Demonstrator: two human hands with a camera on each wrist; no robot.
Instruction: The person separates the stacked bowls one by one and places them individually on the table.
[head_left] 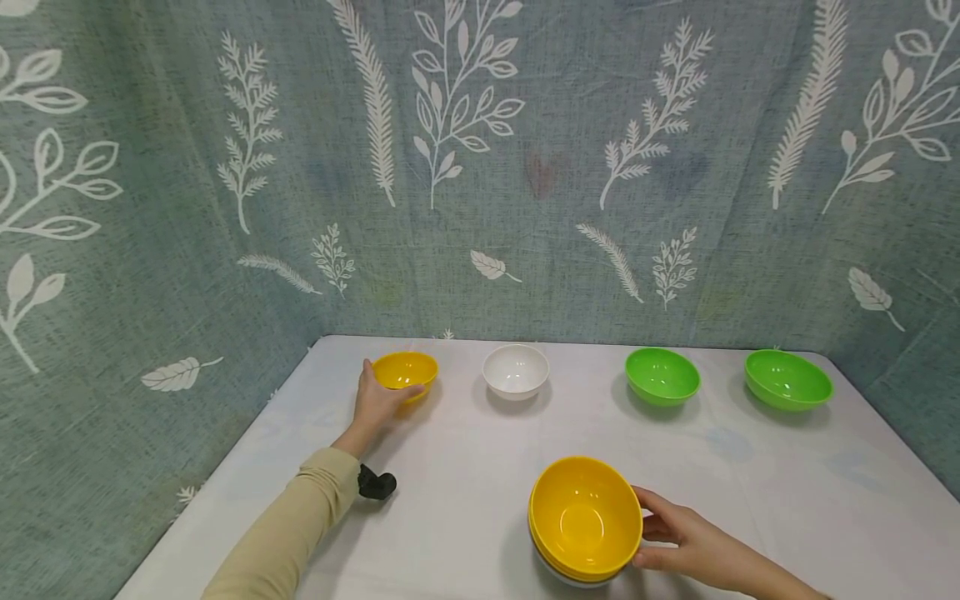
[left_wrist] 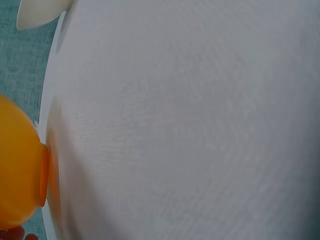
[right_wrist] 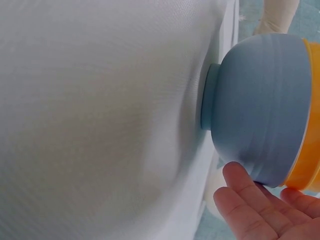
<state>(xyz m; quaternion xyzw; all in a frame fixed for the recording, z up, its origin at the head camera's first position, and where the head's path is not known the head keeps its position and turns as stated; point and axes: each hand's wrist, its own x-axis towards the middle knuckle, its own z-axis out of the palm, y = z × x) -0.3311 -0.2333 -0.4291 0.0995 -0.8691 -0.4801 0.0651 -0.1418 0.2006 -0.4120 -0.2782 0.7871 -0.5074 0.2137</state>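
Note:
At the back left, my left hand (head_left: 377, 402) grips a small yellow bowl (head_left: 417, 367), thumb at its near side and fingers on its left. The left wrist view shows this yellow bowl (left_wrist: 17, 167) with its foot close over the white table and fingertips at its lower edge. Near the front stands a stack of nested bowls, a yellow bowl (head_left: 585, 517) on top. Its lowest bowl (right_wrist: 262, 107) looks blue-grey in the right wrist view. My right hand (head_left: 690, 542) is at the stack's right side, fingers loosely extended against it and thumb near the rim.
Along the back of the white table (head_left: 450, 467) stand a white bowl (head_left: 516, 372), a green bowl (head_left: 662, 377) and a larger green bowl (head_left: 787, 381). A black device (head_left: 377, 484) sits at the left wrist. Leaf-patterned green cloth (head_left: 540, 167) hangs behind the table.

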